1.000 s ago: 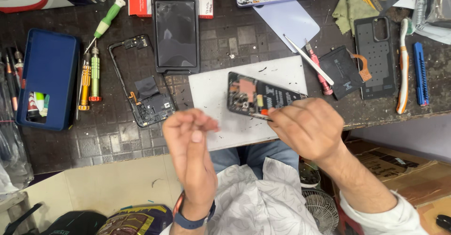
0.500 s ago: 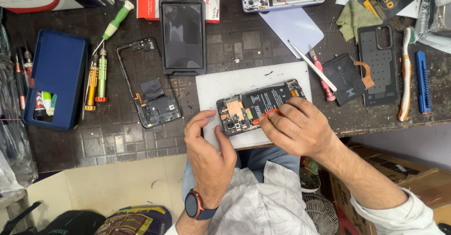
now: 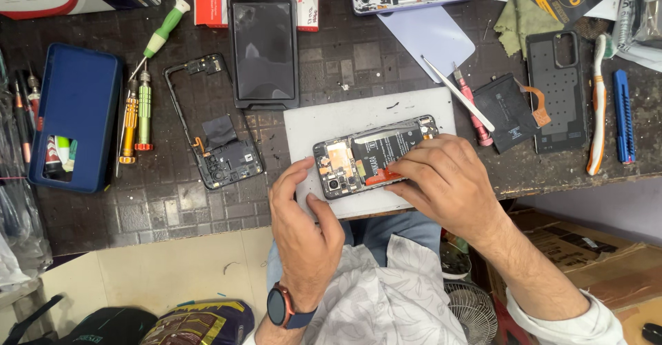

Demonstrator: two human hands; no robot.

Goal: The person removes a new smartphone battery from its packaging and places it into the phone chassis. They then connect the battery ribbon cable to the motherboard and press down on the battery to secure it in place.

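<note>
1. Opened phone [image 3: 376, 155] is laid flat on the white mat [image 3: 303, 121] near the front edge of the worktop [image 3: 172, 207], with its back off and its small parts bare.
2. It is steadied at its camera end by the left hand [image 3: 303, 221]; the thumb and first finger are spread open and pressed against that end, not closed around it.
3. Its lower edge is covered by the right hand [image 3: 448, 179], whose fingers [image 3: 414, 153] are bent down onto the orange strip inside. Whether something small is pinched there cannot be told.
4. The orange strip could be torn if it is pulled too hard, because it looks thin and soft.
5. The tiny bare parts could be scratched or bent if a fingertip is slid across them.
6. The phone could be pushed off the mat and over the worktop edge, since that edge is very near.
7. The loose black battery [image 3: 507, 110], the red-handled tool [image 3: 472, 107] and the white tweezers [image 3: 458, 93] are lying just beside the right wrist and could be knocked by a quick move.
8. Dust from the dark worktop could be carried into the open phone.
</note>
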